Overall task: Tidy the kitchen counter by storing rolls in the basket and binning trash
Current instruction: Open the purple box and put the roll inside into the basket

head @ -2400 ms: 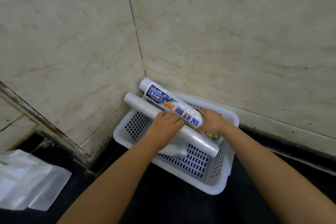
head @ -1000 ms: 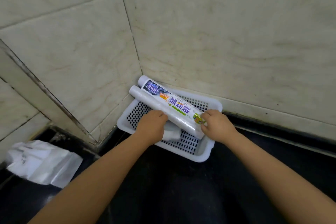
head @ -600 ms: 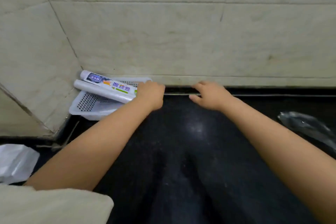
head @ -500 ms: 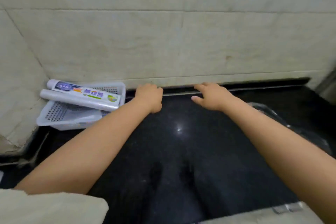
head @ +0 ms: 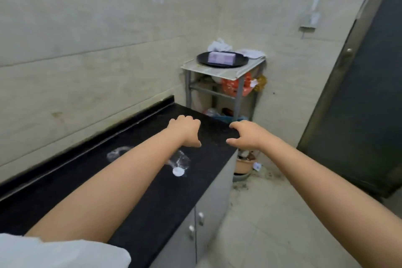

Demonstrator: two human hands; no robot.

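Both arms are extended forward over the black counter (head: 152,202). The left hand (head: 187,130) is held palm down above the far end of the counter, fingers curled loosely inward; nothing is gripped. The right hand (head: 245,135) is held just past the counter's right edge, fingers spread and slightly bent, thumb pointed toward the left hand; nothing is gripped either. The two hands are near each other but apart.

A crumpled clear plastic bottle (head: 178,162) is lying on its side on the counter, mostly hidden under the left forearm. Its white cap (head: 178,172) is seen on the near side of the arm, and a further clear part (head: 117,153) is seen on the far side. The frame is motion-blurred, so finer detail of the bottle cannot be made out.

The basket and rolls are out of frame.

Beyond the counter's end, a small metal stand (head: 221,72) is set against the tiled wall, with a black pan (head: 221,59) on top and a pale box inside the pan. Orange packaging (head: 235,86) is stored on its lower shelf. A blue-rimmed bin (head: 228,118) is partly visible behind the counter's far corner. A clay-coloured pot (head: 243,165) is on the floor beside the cabinet doors (head: 200,220). A dark door (head: 359,93) is at the right.
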